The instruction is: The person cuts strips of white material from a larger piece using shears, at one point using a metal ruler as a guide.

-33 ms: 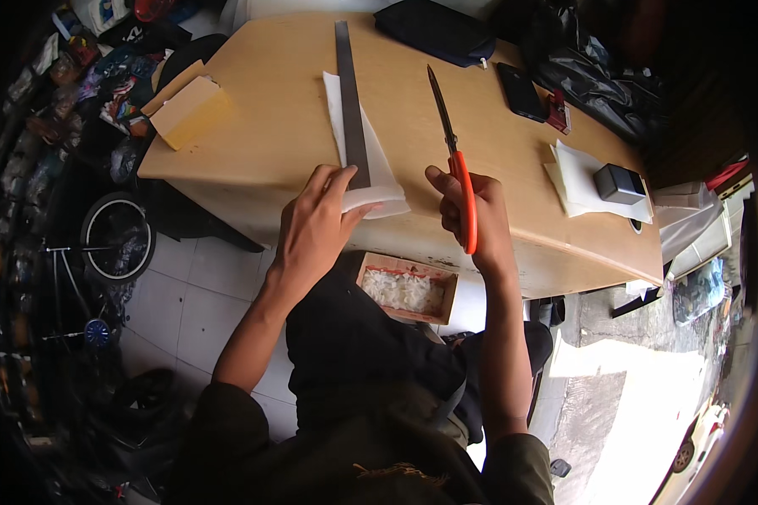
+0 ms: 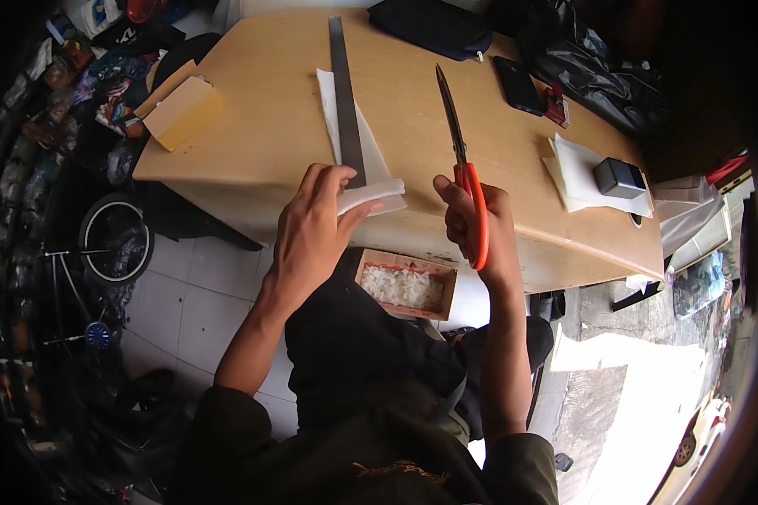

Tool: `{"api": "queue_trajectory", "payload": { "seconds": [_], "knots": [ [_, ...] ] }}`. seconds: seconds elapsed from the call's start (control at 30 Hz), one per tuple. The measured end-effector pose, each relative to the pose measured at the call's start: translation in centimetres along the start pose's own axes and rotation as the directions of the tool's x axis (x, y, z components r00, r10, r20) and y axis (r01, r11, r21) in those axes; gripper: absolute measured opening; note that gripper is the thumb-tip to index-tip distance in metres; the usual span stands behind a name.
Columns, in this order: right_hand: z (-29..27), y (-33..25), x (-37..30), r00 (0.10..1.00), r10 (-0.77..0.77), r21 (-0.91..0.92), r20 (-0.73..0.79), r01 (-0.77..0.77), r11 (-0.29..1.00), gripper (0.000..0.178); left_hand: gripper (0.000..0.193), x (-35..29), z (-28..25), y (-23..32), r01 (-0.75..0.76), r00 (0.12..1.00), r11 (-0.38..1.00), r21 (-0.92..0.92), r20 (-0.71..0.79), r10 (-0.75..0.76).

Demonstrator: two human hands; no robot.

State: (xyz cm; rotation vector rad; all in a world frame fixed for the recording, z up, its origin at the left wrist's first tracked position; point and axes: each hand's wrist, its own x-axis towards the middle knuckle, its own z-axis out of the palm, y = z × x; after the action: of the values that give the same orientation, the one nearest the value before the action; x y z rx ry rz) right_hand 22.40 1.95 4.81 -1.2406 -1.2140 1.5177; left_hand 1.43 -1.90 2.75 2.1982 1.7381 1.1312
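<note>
At the table's near edge, my left hand [image 2: 312, 227] pinches the folded end of a white paper sheet [image 2: 372, 195] between thumb and fingers. A long dark metal ruler [image 2: 346, 101] lies lengthwise over that sheet, its near end by my fingertips. The sheet's far part shows as a narrow strip on each side of the ruler. In my right hand [image 2: 490, 220] is a pair of scissors [image 2: 477, 206] with orange handles. Their dark blades point away from me over the table and look closed together.
On the wooden table [image 2: 261, 93] are an open cardboard box [image 2: 184, 112], a dark pouch [image 2: 429, 27], a phone [image 2: 519, 86], a small red pack [image 2: 556, 108], and white papers [image 2: 574, 189] under a grey block [image 2: 620, 178]. Below, a box of white scraps [image 2: 404, 288] sits near my legs.
The near end of the paper is folded over a little more toward the ruler. My right hand and the scissors' handles have shifted slightly right and nearer to me.
</note>
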Motion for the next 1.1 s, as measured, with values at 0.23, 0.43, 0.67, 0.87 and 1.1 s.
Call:
{"api": "queue_trajectory", "payload": {
  "seconds": [0.23, 0.43, 0.67, 0.87, 1.1],
  "knots": [
    [-5.3, 5.4, -9.0, 0.993, -0.064, 0.209, -0.103, 0.084, 0.974, 0.052, 0.019, 1.2, 6.5, 6.5, 0.443, 0.887, 0.067, -0.894, 0.427, -0.174],
    [-6.9, 9.6, -9.9, 0.947, 0.065, 0.068, -0.314, -0.046, 0.997, 0.039, 0.021, 5.9, 11.0, 8.2, 0.405, 0.9, 0.056, -0.913, 0.387, -0.199],
    [-7.9, 12.6, -10.6, 0.975, -0.004, 0.2, -0.223, 0.05, 0.978, 0.044, 0.023, 13.0, 13.9, 4.8, 0.181, 0.982, 0.844, -0.505, 0.051, -0.18],
    [-8.4, 12.5, -13.9, 0.98, 0.103, 0.274, -0.171, -0.053, 0.96, 0.047, 0.033, 9.2, 13.2, 6.2, -0.243, 0.95, 0.97, 0.016, -0.197, 0.241],
    [-8.4, 12.5, -17.7, 0.948, 0.278, 0.356, -0.154, -0.209, 0.911, 0.055, 0.027, -3.0, 8.0, 9.5, 0.372, 0.928, 0.708, -0.6, 0.261, -0.266]
  ]
}}
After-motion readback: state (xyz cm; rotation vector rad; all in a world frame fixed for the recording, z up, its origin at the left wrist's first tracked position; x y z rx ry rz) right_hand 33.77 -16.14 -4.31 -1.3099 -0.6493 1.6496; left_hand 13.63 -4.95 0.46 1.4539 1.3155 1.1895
